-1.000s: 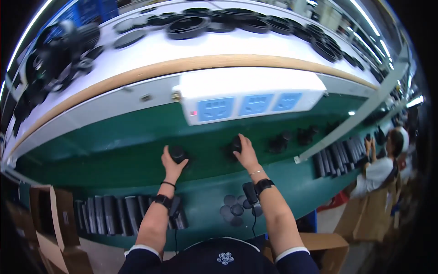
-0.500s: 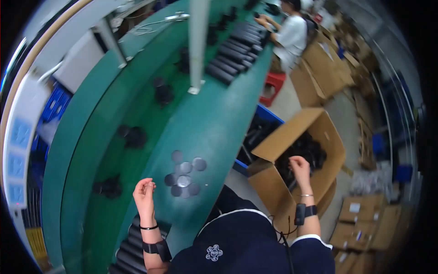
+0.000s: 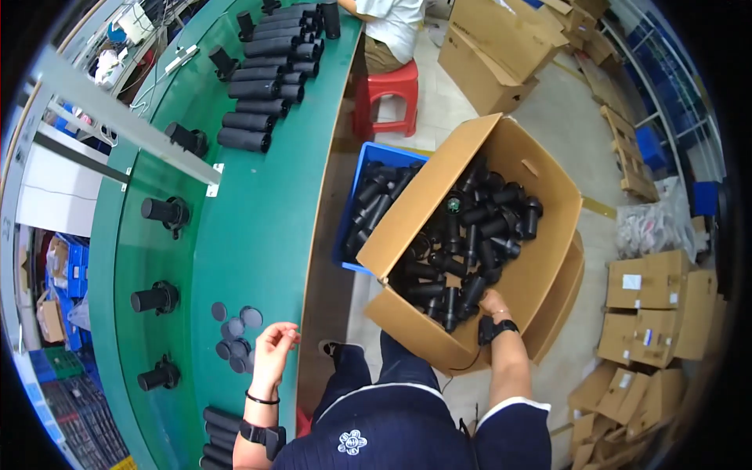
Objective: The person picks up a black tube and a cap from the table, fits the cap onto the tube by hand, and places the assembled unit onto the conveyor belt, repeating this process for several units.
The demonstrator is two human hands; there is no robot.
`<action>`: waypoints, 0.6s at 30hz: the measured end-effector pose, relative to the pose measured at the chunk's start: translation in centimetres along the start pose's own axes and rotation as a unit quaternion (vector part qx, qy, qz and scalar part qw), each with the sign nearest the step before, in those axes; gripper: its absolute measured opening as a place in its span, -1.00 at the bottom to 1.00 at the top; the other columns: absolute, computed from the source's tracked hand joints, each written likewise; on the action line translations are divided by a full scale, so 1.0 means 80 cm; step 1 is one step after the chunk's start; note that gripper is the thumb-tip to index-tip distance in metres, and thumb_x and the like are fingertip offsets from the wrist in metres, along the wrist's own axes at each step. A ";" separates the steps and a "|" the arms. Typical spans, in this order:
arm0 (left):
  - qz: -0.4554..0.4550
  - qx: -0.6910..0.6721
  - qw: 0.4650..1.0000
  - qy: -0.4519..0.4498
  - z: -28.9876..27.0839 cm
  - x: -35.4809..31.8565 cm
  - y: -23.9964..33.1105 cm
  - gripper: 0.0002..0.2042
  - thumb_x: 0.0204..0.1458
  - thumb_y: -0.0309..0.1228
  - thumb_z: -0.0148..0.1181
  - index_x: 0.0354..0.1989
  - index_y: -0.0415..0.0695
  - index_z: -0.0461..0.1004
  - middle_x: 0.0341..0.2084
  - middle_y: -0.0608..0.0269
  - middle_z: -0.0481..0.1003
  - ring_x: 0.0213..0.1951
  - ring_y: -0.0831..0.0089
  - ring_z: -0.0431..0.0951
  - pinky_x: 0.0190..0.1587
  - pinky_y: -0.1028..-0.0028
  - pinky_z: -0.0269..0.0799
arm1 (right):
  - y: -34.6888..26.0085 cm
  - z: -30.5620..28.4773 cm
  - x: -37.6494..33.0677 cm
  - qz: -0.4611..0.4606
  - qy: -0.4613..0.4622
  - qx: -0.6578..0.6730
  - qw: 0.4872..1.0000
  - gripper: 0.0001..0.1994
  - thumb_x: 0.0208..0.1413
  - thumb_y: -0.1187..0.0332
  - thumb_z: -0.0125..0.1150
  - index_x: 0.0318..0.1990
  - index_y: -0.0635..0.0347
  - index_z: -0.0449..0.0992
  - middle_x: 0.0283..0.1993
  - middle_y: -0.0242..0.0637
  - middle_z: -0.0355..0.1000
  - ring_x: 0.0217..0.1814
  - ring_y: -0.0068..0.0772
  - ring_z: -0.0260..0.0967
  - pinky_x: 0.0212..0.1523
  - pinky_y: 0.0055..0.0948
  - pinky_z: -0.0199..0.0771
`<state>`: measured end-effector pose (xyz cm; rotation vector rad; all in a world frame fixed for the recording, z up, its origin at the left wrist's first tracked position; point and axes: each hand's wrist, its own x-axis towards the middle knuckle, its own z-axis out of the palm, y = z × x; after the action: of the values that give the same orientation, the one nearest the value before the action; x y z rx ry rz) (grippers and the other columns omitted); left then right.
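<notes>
My right hand (image 3: 492, 301) reaches down into an open cardboard box (image 3: 548, 196) full of black cylindrical parts (image 3: 470, 235); its fingers are among the parts and whether they grip one is hidden. My left hand (image 3: 274, 348) hovers over the edge of the green table (image 3: 258, 235), fingers loosely curled with nothing in them, beside a cluster of small grey discs (image 3: 235, 337).
Black cylinders stand upright on the green table (image 3: 160, 211), (image 3: 155, 298), (image 3: 157, 376), with rows lying at the far end (image 3: 270, 70). A blue bin (image 3: 368, 204) of black parts sits behind the box. Another person sits on a red stool (image 3: 384, 90). More cardboard boxes (image 3: 650, 313) stand at the right.
My view has swung from the green table down to the floor on the right. My right hand has left the table and gone into the cardboard box; my left hand stays near the discs.
</notes>
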<state>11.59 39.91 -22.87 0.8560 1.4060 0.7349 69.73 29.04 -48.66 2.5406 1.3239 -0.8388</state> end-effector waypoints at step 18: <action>-0.127 -0.036 0.961 -0.241 0.305 0.103 -0.043 -0.74 0.15 -0.44 0.11 0.01 -0.15 0.40 -0.24 0.37 0.46 -0.19 0.61 0.45 -0.09 0.57 0.41 | -0.127 -0.044 0.033 -0.145 0.051 0.250 0.956 -0.32 -0.33 0.37 0.41 0.08 0.19 0.31 -0.09 0.11 0.42 0.02 0.11 0.36 0.02 -0.17 0.39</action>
<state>36.10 43.44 -30.73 0.7187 1.0177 0.3452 64.31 38.31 -46.01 2.8251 1.7368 -1.2536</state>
